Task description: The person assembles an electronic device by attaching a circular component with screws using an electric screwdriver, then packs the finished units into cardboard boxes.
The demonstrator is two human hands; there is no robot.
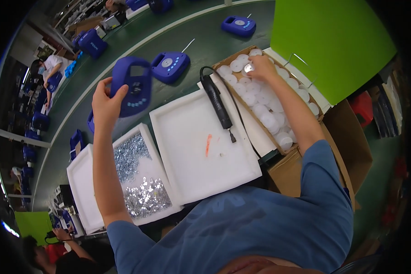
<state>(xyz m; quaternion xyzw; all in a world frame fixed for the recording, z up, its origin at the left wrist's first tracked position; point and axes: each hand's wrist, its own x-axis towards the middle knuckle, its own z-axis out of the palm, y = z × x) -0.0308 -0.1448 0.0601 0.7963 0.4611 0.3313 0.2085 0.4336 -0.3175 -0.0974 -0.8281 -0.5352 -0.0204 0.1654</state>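
My left hand (106, 102) is closed around the edge of a blue plastic housing (143, 89) with a rectangular cutout and a row of light dots, held up above the white trays. At the upper right, my right hand (264, 68) pinches a round disc with a shiny silver centre (248, 67). It is over a cardboard box (235, 55) filled with round whitish discs (260, 108). Just beyond the held housing, another blue housing (170, 66) with a round silver dial lies on the green belt.
A black electric screwdriver (217, 102) with a cord lies across a white tray (187, 150). Left of it, another tray holds bluish screws (130, 157) and silver metal pieces (148, 198). More blue housings (239, 26) sit along the belt. A bright green panel (329, 45) stands at right; people work at left.
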